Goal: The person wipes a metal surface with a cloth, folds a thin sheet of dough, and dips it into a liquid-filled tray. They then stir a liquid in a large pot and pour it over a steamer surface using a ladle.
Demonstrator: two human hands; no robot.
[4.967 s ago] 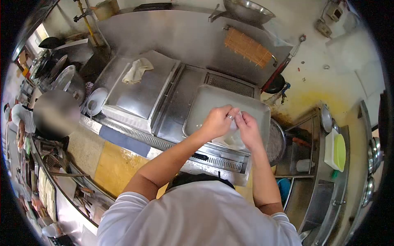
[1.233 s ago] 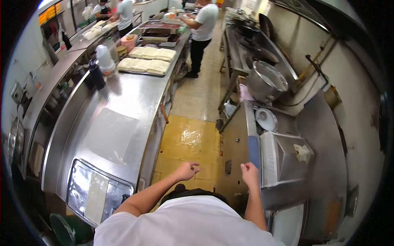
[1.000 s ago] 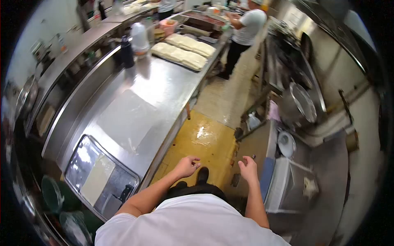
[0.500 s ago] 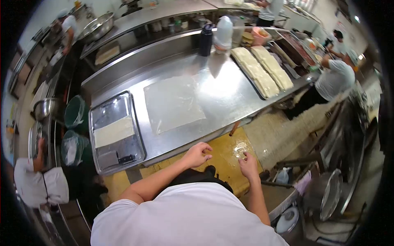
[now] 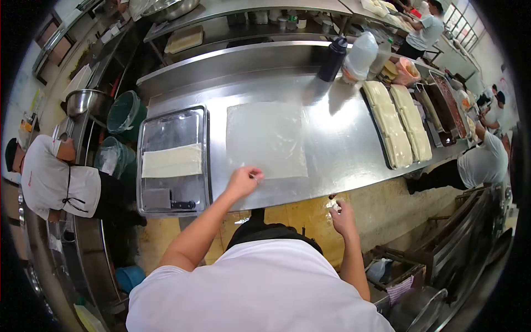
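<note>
My left hand (image 5: 243, 182) is over the near left corner of a clear plastic sheet (image 5: 265, 138) lying flat on the steel table. Its fingers are curved and a little apart, with nothing visible in them. In front of the table's near edge, my right hand (image 5: 344, 218) hangs with thumb and fingers bent and apart, holding nothing visible. Left of the sheet, a metal tray (image 5: 172, 126) carries a pale flat dough sheet (image 5: 172, 161) and a broad-bladed cleaver (image 5: 160, 199) with a dark handle.
Two long pale dough slabs (image 5: 387, 124) sit on a tray at the right. Behind them stand a dark bottle (image 5: 333, 60) and a whitish jug (image 5: 358, 55). Green bins (image 5: 123, 113) adjoin the table's left end. Co-workers are at the left (image 5: 61, 171) and right (image 5: 480, 163).
My view has turned rightward and I am nearer the table. My left hand has moved forward from before the edge to above the plastic sheet. My right hand stays in front of the table.
</note>
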